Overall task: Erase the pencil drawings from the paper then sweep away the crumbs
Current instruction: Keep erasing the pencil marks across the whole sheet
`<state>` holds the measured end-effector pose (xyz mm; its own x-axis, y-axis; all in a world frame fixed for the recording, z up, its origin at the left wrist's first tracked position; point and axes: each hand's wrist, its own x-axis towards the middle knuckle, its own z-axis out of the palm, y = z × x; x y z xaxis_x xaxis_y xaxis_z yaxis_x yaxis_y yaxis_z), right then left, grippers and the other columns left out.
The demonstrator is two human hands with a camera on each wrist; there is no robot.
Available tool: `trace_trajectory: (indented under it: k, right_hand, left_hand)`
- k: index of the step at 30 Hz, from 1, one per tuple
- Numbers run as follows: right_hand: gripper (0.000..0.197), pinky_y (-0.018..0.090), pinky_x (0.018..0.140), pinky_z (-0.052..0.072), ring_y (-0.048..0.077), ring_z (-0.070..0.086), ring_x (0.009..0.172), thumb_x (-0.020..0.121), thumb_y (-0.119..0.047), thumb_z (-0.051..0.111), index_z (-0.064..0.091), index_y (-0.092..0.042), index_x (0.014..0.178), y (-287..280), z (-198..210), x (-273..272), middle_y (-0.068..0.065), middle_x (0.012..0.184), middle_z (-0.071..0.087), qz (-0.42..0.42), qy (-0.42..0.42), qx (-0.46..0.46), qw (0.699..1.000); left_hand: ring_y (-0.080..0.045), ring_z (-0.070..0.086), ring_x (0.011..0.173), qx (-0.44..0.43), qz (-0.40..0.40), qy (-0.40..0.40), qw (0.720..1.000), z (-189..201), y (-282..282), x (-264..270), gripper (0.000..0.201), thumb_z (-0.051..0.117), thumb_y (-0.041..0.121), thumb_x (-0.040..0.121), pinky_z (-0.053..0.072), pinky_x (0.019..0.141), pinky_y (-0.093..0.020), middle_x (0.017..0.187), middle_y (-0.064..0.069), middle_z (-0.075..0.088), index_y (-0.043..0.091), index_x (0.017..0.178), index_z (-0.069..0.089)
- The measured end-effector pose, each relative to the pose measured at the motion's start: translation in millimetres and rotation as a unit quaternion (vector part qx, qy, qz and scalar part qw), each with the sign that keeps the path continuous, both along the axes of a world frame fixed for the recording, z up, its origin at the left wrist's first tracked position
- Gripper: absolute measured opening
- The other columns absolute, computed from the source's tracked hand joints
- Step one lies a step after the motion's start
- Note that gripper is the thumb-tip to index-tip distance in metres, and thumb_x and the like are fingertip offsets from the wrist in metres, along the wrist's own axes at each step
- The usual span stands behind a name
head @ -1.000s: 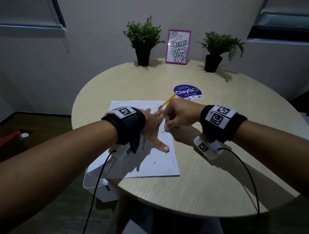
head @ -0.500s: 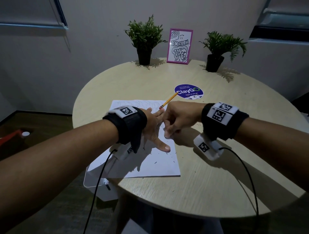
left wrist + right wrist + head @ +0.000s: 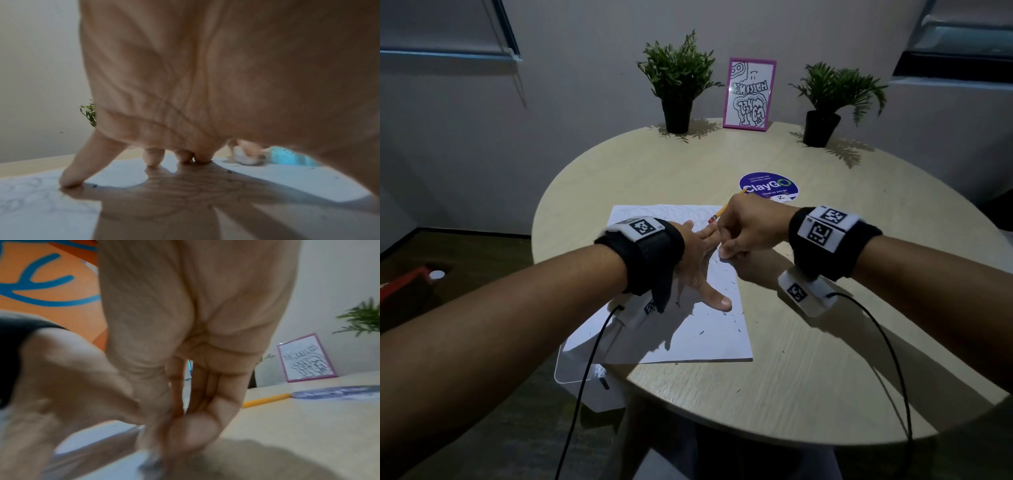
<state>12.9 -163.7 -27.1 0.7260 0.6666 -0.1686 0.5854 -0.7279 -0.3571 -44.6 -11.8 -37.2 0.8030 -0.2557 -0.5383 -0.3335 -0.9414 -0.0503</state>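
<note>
A white paper [image 3: 698,339] with faint pencil lines lies on the round table [image 3: 825,377]. My left hand [image 3: 698,260] presses flat on it with fingers spread; its fingertips [image 3: 69,181] touch the sheet. My right hand [image 3: 746,233] pinches a white eraser with a blue sleeve [image 3: 246,159] and holds it down on the paper's right part, just beside the left fingers. Several dark crumbs [image 3: 732,301] are scattered over the sheet near my left thumb. A yellow pencil [image 3: 719,216] lies just beyond the hands.
At the back stand two potted plants [image 3: 678,85] [image 3: 828,99] and a pink-framed picture [image 3: 750,96]. A purple ClayGo sticker [image 3: 768,185] lies behind the paper. A white box [image 3: 592,380] sits below the table's near left edge.
My right hand's fingertips with the eraser slid a little toward me, then back away over the paper. The left hand has stayed pressed on the sheet.
</note>
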Motion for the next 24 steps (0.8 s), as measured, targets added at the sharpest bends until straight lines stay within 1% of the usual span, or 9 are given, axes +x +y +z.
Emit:
trace_trajectory:
  k: [2,4,6,9,14,17,19,21,24]
  right_hand:
    - [0.023,0.018,0.058,0.048,0.004,0.063,0.056,0.079,-0.022,0.084,0.069,-0.017,0.063,1.0,2.8,-13.7,-0.006,0.06,0.07,0.046,0.076,-0.036,0.995]
    - [0.019,0.015,0.058,0.046,0.008,0.064,0.058,0.079,-0.022,0.084,0.073,-0.011,0.069,2.1,5.1,-18.3,-0.003,0.064,0.072,0.078,0.116,-0.057,0.989]
    - [0.017,0.017,0.061,0.047,0.006,0.064,0.059,0.078,-0.024,0.085,0.074,-0.014,0.069,2.4,3.4,-6.6,-0.001,0.067,0.073,0.054,0.08,-0.036,0.995]
    - [0.023,0.025,0.065,0.051,0.002,0.061,0.057,0.078,-0.026,0.085,0.069,-0.021,0.062,2.7,0.1,5.1,-0.006,0.063,0.071,0.007,-0.002,0.0,1.0]
    - [0.018,0.022,0.065,0.052,0.009,0.069,0.064,0.08,-0.022,0.083,0.072,-0.013,0.069,2.3,2.8,-18.8,-0.004,0.068,0.074,0.072,0.106,-0.032,0.991]
    - [0.018,0.027,0.069,0.053,0.0,0.063,0.058,0.079,-0.024,0.084,0.073,-0.017,0.067,3.5,1.2,-3.7,-0.006,0.064,0.072,0.023,0.044,-0.014,0.999]
    - [0.022,0.027,0.066,0.05,-0.004,0.059,0.055,0.078,-0.025,0.084,0.069,-0.02,0.063,4.4,0.0,2.5,-0.01,0.058,0.068,-0.007,-0.006,0.0,1.0]
    - [0.021,0.022,0.063,0.046,-0.004,0.061,0.055,0.08,-0.024,0.083,0.069,-0.016,0.066,6.1,1.6,-5.0,-0.008,0.061,0.069,0.011,0.015,-0.021,1.0]
    - [0.02,0.018,0.06,0.048,0.0,0.063,0.054,0.079,-0.022,0.084,0.069,-0.016,0.067,8.6,4.5,-19.5,-0.009,0.06,0.069,0.072,0.09,-0.066,0.991]
  left_hand:
    - [-0.034,-0.014,0.151,0.003,0.003,0.005,1.0,0.5,-0.8,0.0,0.13,0.061,0.086,0.064,0.013,0.119,-0.057,0.163,0.011,-0.022,0.037,0.154,-0.019]
    - [-0.032,-0.014,0.152,0.001,0.007,0.007,1.0,1.0,-0.8,0.2,0.129,0.062,0.085,0.065,0.013,0.119,-0.056,0.164,0.011,-0.02,0.036,0.155,-0.016]
    - [-0.033,-0.013,0.152,-0.002,0.003,0.003,1.0,-0.1,-0.3,0.3,0.13,0.061,0.087,0.063,0.015,0.118,-0.057,0.163,0.013,-0.021,0.037,0.154,-0.018]
    - [-0.034,-0.012,0.152,0.003,0.001,-0.002,1.0,-1.6,0.6,0.5,0.134,0.06,0.089,0.061,0.016,0.118,-0.058,0.162,0.014,-0.024,0.037,0.152,-0.024]
    - [-0.033,-0.014,0.151,0.003,0.002,0.009,1.0,2.4,-0.9,0.8,0.125,0.061,0.086,0.064,0.013,0.118,-0.059,0.164,0.012,-0.02,0.039,0.156,-0.01]
    - [-0.035,-0.012,0.152,0.0,0.0,-0.001,1.0,-0.1,0.2,0.9,0.13,0.06,0.088,0.063,0.016,0.118,-0.058,0.163,0.013,-0.022,0.037,0.154,-0.017]
    - [-0.035,-0.011,0.152,0.008,-0.003,-0.005,1.0,-1.1,0.1,0.0,0.133,0.059,0.088,0.062,0.017,0.118,-0.058,0.163,0.013,-0.023,0.035,0.153,-0.021]
    - [-0.035,-0.011,0.152,0.015,-0.005,-0.003,1.0,1.2,-1.0,-1.0,0.128,0.059,0.088,0.064,0.017,0.118,-0.059,0.164,0.014,-0.019,0.037,0.155,-0.014]
    - [-0.035,-0.014,0.151,0.013,-0.007,0.007,1.0,5.0,-3.0,-2.5,0.111,0.059,0.085,0.068,0.012,0.118,-0.06,0.165,0.013,-0.015,0.044,0.156,0.005]
